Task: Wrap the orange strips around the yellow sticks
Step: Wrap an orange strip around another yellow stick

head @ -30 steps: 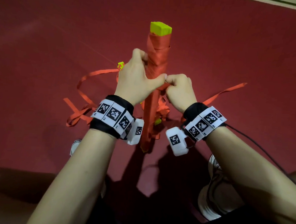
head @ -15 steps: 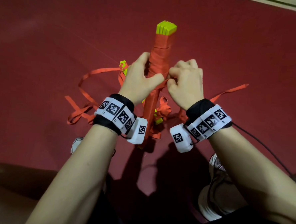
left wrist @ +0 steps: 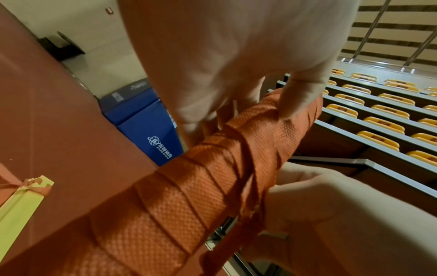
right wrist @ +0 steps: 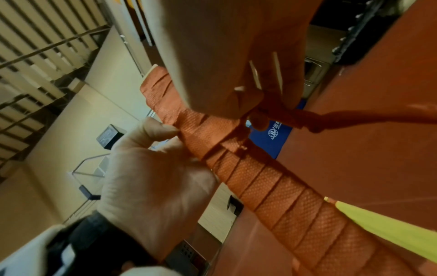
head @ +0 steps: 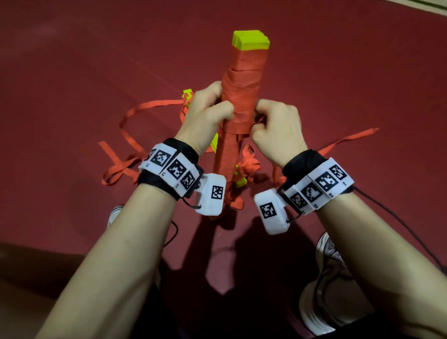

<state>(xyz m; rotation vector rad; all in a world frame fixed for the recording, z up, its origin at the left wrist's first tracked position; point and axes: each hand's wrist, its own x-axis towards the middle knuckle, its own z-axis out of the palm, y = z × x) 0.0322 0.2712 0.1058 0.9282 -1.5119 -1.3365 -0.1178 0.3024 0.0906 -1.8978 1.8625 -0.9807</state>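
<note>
Stick (head: 238, 99) stood nearly upright between my hands, its foot down on the red floor (head: 67, 55), hidden behind my left wrist camera (head: 211, 194). Yellow showed only at the top end (head: 251, 41); below that the shaft was covered in overlapping orange turns. My left hand (head: 207, 118) was curled round the wrapped shaft about halfway up, thumb pressed flat across the near face, fingers gone round the far side. My right hand (head: 278, 132) sat just beside the stick at the same height, fingers curled tight, pinching the working strip (right wrist: 238, 142) where it left the wrap; from the right wrist view the strip was bunched narrow under thumb and fingertip. In the left wrist view the wrap's weave was plain, turns lying slanted and a little uneven near my thumb. On the floor behind lay loose strips (head: 142, 106), looped and tangled to the left, one tail (head: 350, 139) running off right. A second stick (head: 187, 95) lay among them, partly behind my left hand. My shoes (head: 325, 285) were at the lower edge.
</note>
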